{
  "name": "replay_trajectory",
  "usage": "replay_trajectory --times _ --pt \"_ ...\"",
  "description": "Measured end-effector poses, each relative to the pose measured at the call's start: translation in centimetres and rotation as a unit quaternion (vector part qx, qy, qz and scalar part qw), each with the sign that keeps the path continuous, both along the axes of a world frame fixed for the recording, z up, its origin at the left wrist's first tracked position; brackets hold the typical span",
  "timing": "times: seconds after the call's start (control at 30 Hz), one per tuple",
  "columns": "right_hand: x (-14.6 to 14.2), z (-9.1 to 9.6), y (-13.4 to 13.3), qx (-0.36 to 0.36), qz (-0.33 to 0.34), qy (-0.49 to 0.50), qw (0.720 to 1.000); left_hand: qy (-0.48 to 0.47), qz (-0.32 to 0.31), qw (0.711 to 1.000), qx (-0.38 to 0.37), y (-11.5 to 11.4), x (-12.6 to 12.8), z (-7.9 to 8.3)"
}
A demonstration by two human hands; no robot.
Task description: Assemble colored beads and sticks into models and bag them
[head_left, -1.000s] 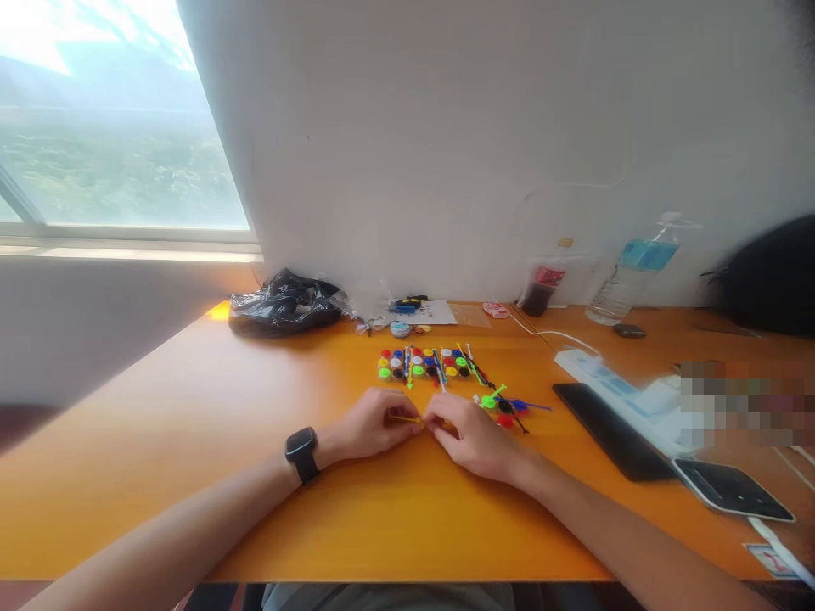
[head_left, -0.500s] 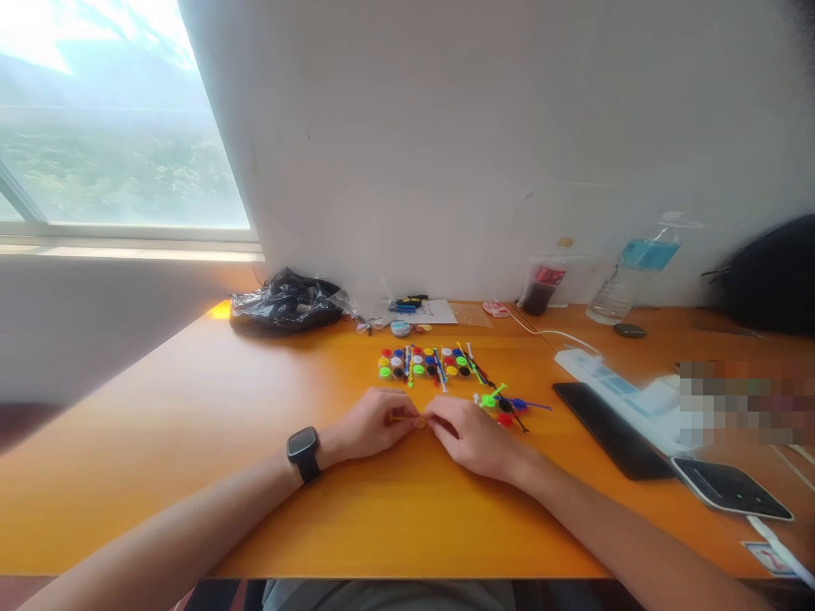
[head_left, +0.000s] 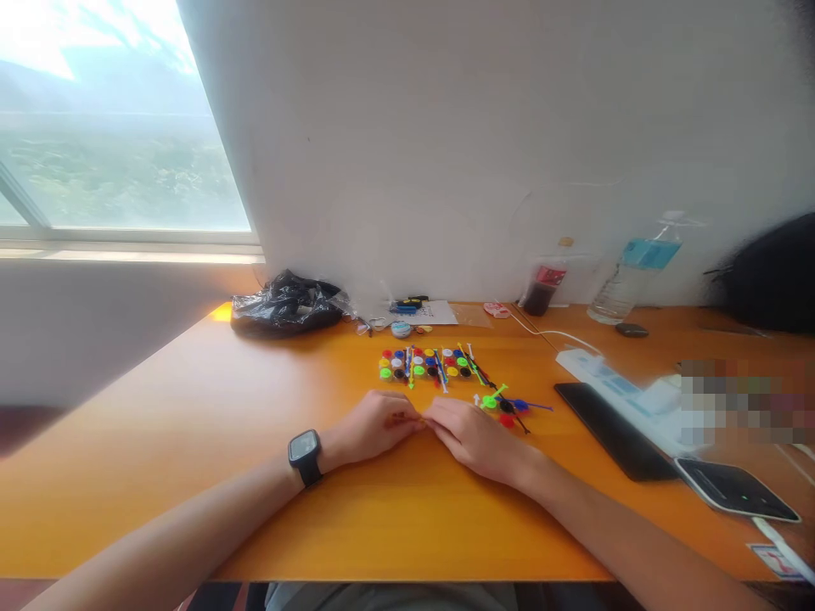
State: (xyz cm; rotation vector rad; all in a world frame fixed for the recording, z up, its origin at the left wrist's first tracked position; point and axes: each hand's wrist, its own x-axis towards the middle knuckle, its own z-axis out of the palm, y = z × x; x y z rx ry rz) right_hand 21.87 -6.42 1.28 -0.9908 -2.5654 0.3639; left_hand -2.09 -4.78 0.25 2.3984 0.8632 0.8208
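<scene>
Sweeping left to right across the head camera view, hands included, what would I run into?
Window → smartwatch → left hand → right hand → flat black slab → white-edged device with a dark screen.

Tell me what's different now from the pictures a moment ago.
The left hand has closed its fingers slightly toward the right hand, and the thin yellow piece seen between them earlier can no longer be made out clearly. Whether either grip changed, I cannot tell. Unchanged: the rows of coloured discs, the loose pieces beside the right hand, and the black plastic bag.
</scene>
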Motion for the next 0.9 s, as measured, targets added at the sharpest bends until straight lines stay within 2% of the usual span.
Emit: replay_trajectory --times 0.3,0.63,0.9 --pt "-0.02 0.09 -0.07 -0.009 -0.002 0.027 1.0 -0.032 0.0 0.999 -0.038 0.35 -0.09 -0.41" --pt "-0.33 0.27 -0.11 -0.017 -0.006 0.02 1.0 -0.041 -0.01 0.998 -0.041 0.6 0.18 -0.69" --pt "-0.37 0.64 -0.18 0.019 -0.02 0.027 0.999 -0.046 -0.004 0.998 -0.033 0.35 0.29 -0.87"
